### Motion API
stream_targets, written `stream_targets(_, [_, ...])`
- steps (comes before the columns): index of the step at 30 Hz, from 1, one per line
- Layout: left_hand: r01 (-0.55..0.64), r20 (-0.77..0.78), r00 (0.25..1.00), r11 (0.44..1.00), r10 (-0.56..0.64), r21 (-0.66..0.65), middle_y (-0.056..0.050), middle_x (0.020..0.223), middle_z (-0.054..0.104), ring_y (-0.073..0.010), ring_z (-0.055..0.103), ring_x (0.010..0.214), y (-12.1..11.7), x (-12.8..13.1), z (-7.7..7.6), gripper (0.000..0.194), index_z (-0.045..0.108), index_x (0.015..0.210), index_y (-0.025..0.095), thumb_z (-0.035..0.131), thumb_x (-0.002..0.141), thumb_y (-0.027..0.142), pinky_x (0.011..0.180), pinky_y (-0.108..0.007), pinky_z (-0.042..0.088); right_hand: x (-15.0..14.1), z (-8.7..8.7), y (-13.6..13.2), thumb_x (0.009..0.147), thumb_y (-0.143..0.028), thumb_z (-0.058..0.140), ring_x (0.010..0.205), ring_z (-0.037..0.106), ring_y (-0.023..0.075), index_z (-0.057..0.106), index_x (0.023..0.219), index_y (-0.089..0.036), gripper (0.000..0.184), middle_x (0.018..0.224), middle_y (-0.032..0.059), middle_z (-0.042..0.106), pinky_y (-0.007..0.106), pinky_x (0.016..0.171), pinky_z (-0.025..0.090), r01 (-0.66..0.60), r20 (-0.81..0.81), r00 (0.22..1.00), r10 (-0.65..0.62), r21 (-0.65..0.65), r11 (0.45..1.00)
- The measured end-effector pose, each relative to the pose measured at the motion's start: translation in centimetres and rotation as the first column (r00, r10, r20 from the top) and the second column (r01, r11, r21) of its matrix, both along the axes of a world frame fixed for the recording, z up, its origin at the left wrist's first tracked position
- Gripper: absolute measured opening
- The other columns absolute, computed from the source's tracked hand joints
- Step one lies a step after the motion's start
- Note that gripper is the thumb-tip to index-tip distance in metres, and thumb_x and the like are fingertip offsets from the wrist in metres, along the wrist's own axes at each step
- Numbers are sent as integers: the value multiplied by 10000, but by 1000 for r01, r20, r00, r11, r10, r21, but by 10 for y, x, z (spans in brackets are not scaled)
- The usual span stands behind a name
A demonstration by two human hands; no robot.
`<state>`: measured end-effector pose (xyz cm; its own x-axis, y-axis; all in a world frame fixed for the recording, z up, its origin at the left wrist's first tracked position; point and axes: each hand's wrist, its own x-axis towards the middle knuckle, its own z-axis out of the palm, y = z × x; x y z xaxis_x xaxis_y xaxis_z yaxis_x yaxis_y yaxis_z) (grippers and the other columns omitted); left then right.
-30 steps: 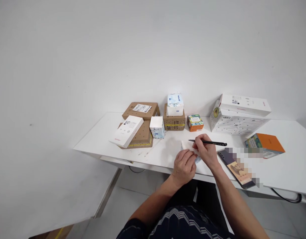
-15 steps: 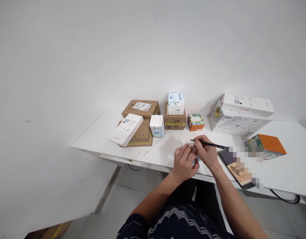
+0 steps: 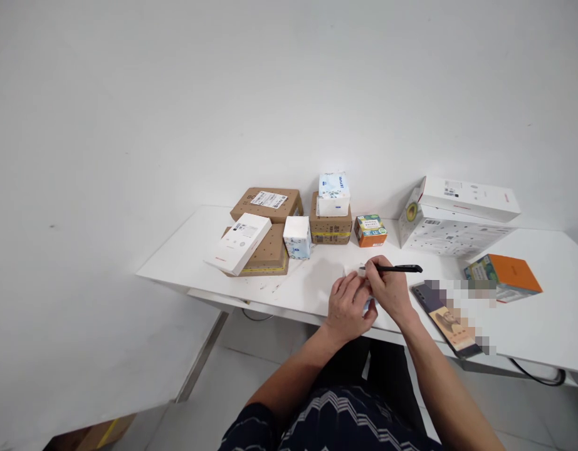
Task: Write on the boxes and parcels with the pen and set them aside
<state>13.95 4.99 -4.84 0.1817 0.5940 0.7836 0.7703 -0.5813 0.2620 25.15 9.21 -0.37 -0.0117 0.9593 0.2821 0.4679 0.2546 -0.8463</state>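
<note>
My right hand (image 3: pixel 388 289) is closed around a black pen (image 3: pixel 402 269), whose tip rests near the top of a white and light-blue pack (image 3: pixel 351 270). My left hand (image 3: pixel 349 307) curls over that pack, fingers wrapped on it and holding it at the table's front edge. Most of the pack lies hidden under both hands, but it resembles the white-and-blue tissue pack (image 3: pixel 297 238) standing farther left. Whether the pen tip touches the surface is too small to tell.
On the white table (image 3: pixel 312 294) sit brown cartons (image 3: pixel 266 205) at left, a small orange-and-green box (image 3: pixel 370 232) behind the hands, and white boxes (image 3: pixel 458 232) at right. A phone (image 3: pixel 451 322) lies beside my right forearm, near an orange box (image 3: pixel 514 272).
The pen's back end has swung up and away from me, so it now lies nearly level. My right hand has shifted only slightly; my left hand keeps its place on the pack.
</note>
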Motion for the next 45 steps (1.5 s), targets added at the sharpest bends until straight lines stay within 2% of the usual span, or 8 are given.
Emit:
stream_targets(12, [-3,-1,1000,1000,2,-27,-110,1116,668,-256,585,1156,0,0,-2,335,610,1067,171,555,741,220,951,-386,454,1,0,0,872,-352,477,476,479,113,512,720,-217,206,532,-52,492,229,475,382,-10,-23,1000,10,-26,1000])
stream_targets(20, [-5,-10,1000,1000,5,-12,-114,1091,658,-260,580,1160,0,-1,-5,240,604,986,172,575,752,217,949,-389,461,19,-11,-8,874,-435,508,458,483,100,543,860,-216,222,622,-45,556,220,428,381,305,-510,822,-252,21,952])
stream_targets(23, [1,-11,1000,1000,-1,-23,-116,1091,656,-264,576,1168,0,-1,-7,237,598,995,175,571,765,225,948,-398,465,49,-35,-10,886,-411,493,585,571,140,600,983,-204,252,776,22,630,280,551,475,386,-245,903,-351,110,916])
stream_targets(25, [6,-10,1000,1000,-6,-23,-115,1094,654,-264,571,1175,0,-1,-7,235,595,1001,176,566,772,221,952,-399,465,70,-57,-11,894,-333,467,827,630,214,630,1055,-187,272,979,103,670,354,729,507,280,120,944,-307,201,939])
stream_targets(30, [5,-4,1000,1000,-5,-11,-118,1107,649,-261,561,1187,-2,0,-6,241,590,1014,166,570,777,206,967,-393,461,93,-102,-11,834,-80,413,1121,511,343,611,1231,-221,465,1223,116,646,480,840,455,38,793,594,-137,143,989])
stream_targets(33, [-5,-4,1000,1000,4,-25,-116,1111,650,-260,557,1195,-3,1,-5,232,590,1015,170,561,788,207,975,-397,459,85,-109,-10,825,-74,421,1169,462,383,591,1278,-239,511,1255,112,635,518,847,439,15,866,482,-133,143,990])
stream_targets(39, [-17,-21,1000,999,16,-47,-105,1128,659,-256,552,1193,-8,0,-4,249,590,1042,179,561,795,197,1005,-410,419,95,-101,-20,886,-253,403,1182,413,403,523,1337,-263,467,1330,153,549,583,848,416,226,806,539,-245,142,964])
stream_targets(45, [-67,-55,996,996,64,-59,-88,1136,670,-262,560,1159,-12,0,-1,253,590,1051,193,563,799,192,986,-428,384,151,-104,-48,735,-687,466,1190,408,459,502,1338,-242,750,1365,192,461,629,843,403,573,763,597,-246,-192,797])
